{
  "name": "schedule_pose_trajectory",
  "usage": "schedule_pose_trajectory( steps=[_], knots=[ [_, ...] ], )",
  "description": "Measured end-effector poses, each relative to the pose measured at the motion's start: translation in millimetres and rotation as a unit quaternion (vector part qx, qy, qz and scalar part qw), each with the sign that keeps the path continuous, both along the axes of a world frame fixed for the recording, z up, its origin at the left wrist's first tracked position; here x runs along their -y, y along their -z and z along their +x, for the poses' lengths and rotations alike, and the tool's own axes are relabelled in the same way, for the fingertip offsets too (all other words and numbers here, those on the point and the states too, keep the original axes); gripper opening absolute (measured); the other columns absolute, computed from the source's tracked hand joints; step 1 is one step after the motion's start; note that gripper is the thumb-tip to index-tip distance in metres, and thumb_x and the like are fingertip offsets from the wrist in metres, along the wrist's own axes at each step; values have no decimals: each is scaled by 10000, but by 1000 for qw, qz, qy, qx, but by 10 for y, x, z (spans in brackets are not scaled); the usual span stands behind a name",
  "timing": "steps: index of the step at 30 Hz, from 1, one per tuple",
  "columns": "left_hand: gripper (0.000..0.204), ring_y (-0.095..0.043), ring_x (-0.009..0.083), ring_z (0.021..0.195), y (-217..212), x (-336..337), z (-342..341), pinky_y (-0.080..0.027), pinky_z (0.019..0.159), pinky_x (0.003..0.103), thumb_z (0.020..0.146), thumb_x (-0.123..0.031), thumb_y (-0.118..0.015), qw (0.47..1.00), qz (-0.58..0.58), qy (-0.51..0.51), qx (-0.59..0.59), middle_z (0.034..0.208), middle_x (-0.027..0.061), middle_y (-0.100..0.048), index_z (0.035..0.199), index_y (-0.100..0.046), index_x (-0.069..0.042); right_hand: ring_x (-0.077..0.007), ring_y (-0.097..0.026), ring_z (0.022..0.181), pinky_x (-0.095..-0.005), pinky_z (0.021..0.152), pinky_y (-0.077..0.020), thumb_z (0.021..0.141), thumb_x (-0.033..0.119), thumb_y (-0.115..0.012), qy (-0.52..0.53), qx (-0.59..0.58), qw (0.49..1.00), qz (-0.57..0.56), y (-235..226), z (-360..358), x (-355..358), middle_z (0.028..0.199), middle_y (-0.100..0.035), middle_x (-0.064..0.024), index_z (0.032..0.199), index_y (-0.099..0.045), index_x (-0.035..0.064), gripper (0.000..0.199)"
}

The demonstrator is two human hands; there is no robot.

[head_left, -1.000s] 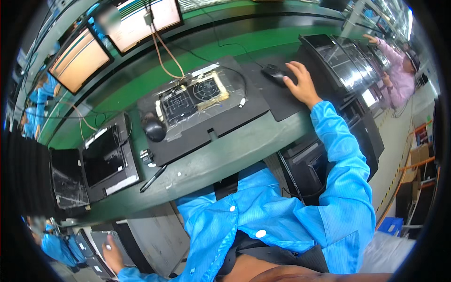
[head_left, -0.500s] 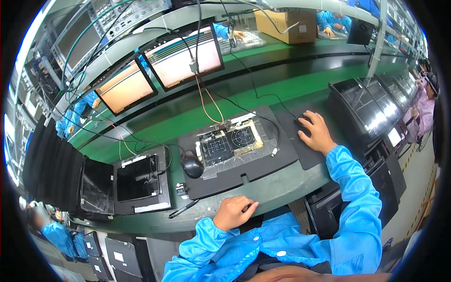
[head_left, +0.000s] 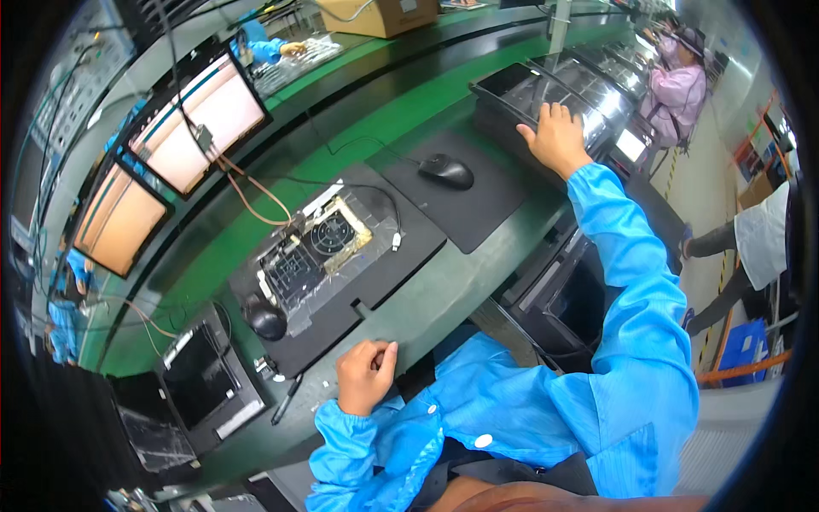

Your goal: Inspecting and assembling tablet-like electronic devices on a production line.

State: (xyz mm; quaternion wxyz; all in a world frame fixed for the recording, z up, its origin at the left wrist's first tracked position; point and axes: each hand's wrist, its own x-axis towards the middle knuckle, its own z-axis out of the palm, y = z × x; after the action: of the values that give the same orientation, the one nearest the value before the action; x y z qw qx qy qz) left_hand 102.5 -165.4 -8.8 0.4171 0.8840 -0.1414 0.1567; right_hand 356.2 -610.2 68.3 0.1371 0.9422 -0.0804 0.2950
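Note:
My right hand [head_left: 556, 141] is at the near edge of a black tray [head_left: 499, 107] on the right, its fingers stretched out and apart. Flat glossy dark panels [head_left: 567, 90] lie in that tray. I see nothing held in this hand. To its left a black computer mouse [head_left: 446, 171] stands untouched on a dark mat [head_left: 486, 213]. My left hand [head_left: 365, 375] rests curled at the bench's front edge; what its fingers enclose, if anything, is hidden. Ahead of it a test fixture [head_left: 294, 273] with a round target pattern lies on a black board [head_left: 392, 260], beside a second black mouse [head_left: 264, 317].
Two lit monitors [head_left: 200, 124] stand at the back left, with cables hanging before them. A pen [head_left: 287, 399] and dark screen panels [head_left: 200, 384] lie on the left. A cardboard box [head_left: 380, 15] sits far back. A person in pink [head_left: 678, 94] is at the far right.
My right hand has left the mouse and moved right to the black tray. The view has turned to the right. The left hand stays curled at the bench edge.

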Motion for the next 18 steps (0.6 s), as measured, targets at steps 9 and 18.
schedule_pose_trajectory(
  steps=[9,18],
  knots=[
    [259,-659,224,809,-230,64,-97,-525,739,354,908,-146,-780,986,-142,35,-84,897,105,-672,1110,-677,-21,-307,-713,859,-432,764,-551,927,197,-677,-107,34,989,-97,-288,-325,-263,959,-718,-128,1067,-645,35,216],
    [772,-525,313,1372,-415,406,399,-424,1151,461,910,-263,-804,776,-601,193,-7,1434,178,-563,1535,-411,-34,-311,-724,1040,-404,920,-594,795,69,-693,-650,141,743,79,-344,-1455,-2354,1121,-725,-146,1178,-686,-6,390]
  ],
)
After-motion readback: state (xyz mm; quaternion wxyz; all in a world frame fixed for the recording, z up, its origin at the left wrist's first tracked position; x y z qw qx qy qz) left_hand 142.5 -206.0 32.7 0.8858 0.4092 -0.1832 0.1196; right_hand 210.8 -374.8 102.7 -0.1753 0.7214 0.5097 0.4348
